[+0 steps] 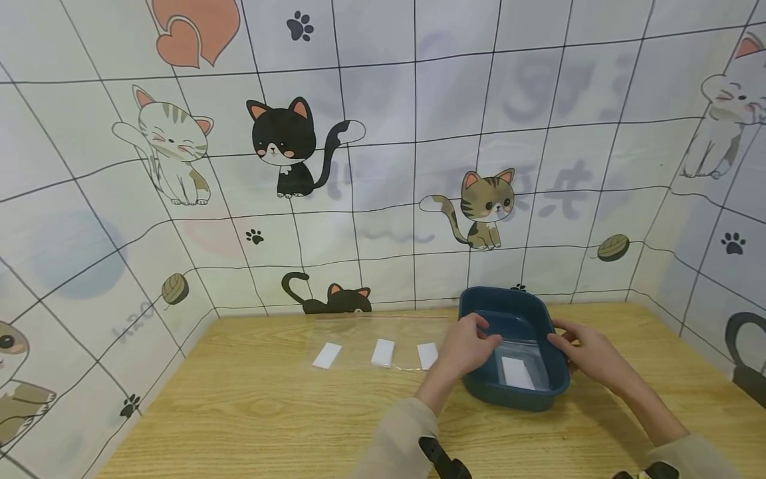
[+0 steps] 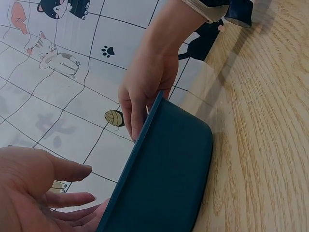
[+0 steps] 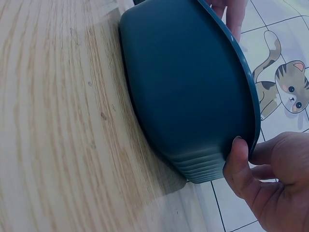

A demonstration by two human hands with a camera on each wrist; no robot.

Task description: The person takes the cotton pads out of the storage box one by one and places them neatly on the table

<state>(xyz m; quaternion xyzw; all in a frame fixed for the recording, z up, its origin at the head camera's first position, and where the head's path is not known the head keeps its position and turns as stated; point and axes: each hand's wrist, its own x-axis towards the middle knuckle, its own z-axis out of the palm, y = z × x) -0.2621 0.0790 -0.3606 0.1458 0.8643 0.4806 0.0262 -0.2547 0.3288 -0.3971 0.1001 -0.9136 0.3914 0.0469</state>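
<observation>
A dark teal plastic storage bin [image 1: 509, 398] stands on the table, close to the wall. My right hand [image 1: 589, 351] pinches its right rim; in the right wrist view the thumb [image 3: 238, 166] presses the outer wall while the other fingers go over the rim. Over the left rim is my left hand [image 1: 467, 346], its fingers reaching above the inside. Seen in the left wrist view, those fingers [image 2: 72, 199] are spread and hold nothing visible. At the bottom of the bin lies a clear plastic bag [image 1: 538, 366] with a white rectangular piece [image 1: 517, 372].
Left of the bin, clear plastic [image 1: 353, 332] lies flat along the table's back edge, with three white rectangular pieces [image 1: 383, 352] on or in it. Behind the wooden table [image 1: 269, 412] hangs a wall sheet [image 1: 383, 166] printed with cats and grid lines.
</observation>
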